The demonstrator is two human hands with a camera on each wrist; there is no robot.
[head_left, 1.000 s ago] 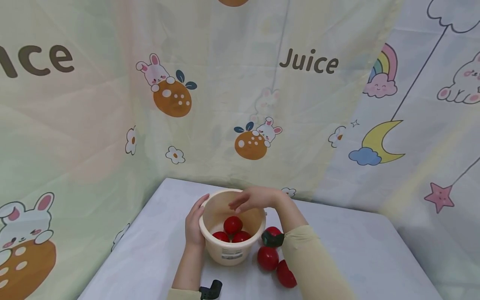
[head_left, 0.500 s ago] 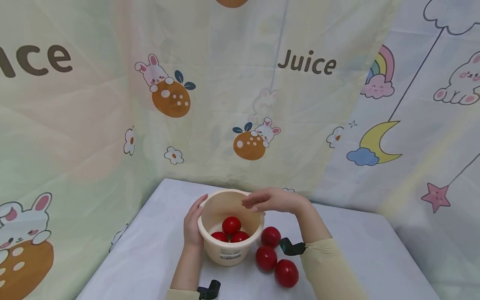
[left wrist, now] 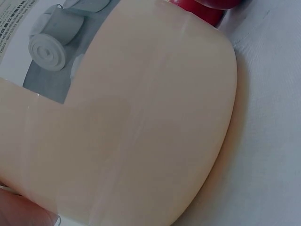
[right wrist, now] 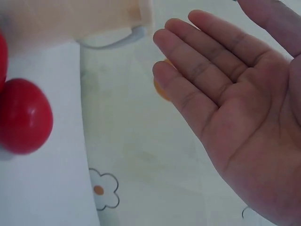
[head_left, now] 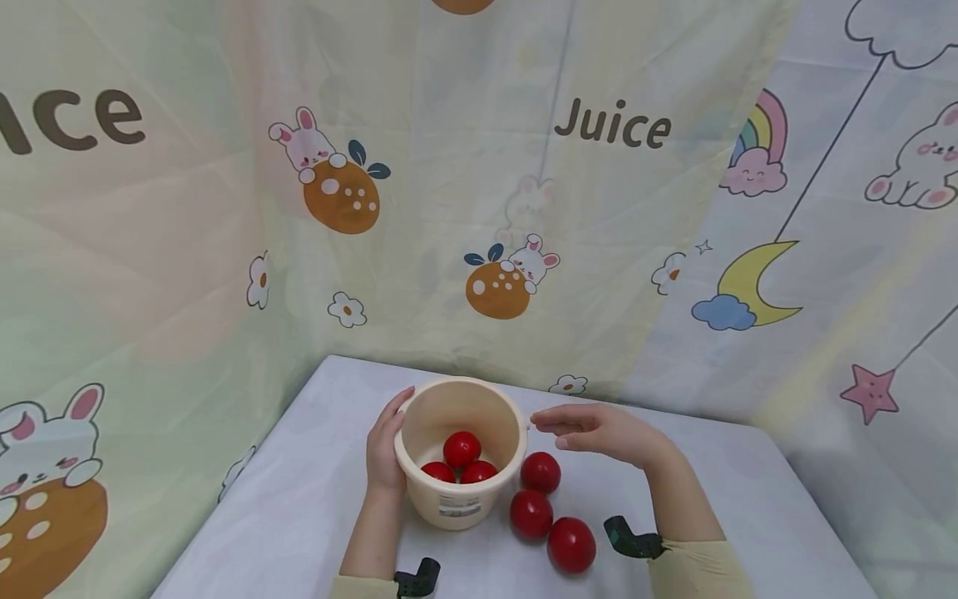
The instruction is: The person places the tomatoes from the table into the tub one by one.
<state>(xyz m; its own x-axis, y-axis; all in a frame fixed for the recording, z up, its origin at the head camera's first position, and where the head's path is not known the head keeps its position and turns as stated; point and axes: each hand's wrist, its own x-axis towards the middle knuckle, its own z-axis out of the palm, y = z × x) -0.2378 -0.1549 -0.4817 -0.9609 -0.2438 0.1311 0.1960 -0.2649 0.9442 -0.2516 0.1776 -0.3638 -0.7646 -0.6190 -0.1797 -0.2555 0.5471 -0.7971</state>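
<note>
In the head view a cream plastic bucket [head_left: 422,499] stands on the table, tilted slightly, with a printed label on its front. Three shiny red balls [head_left: 461,449] show inside it. My left hand [head_left: 385,453] holds the bucket's left side, fingertips at the rim. Its camera sees mostly the bucket wall [left wrist: 141,117]. To the right of the bucket my right hand [head_left: 609,434] hovers with fingers extended; its palm [right wrist: 254,122] shows nothing held. Below it lie three more red balls, far [head_left: 540,472], middle [head_left: 531,514] and near [head_left: 572,546].
A white cloth covers the table [head_left: 299,499]. Behind and at both sides hang printed fabric curtains [head_left: 419,274], close to the table's back edge. A grey handle [right wrist: 113,43] is attached to the bucket in the right wrist view.
My right hand has moved from over the bucket's opening out to the right, uncovering the loose red balls. The left hand and the bucket stay put.
</note>
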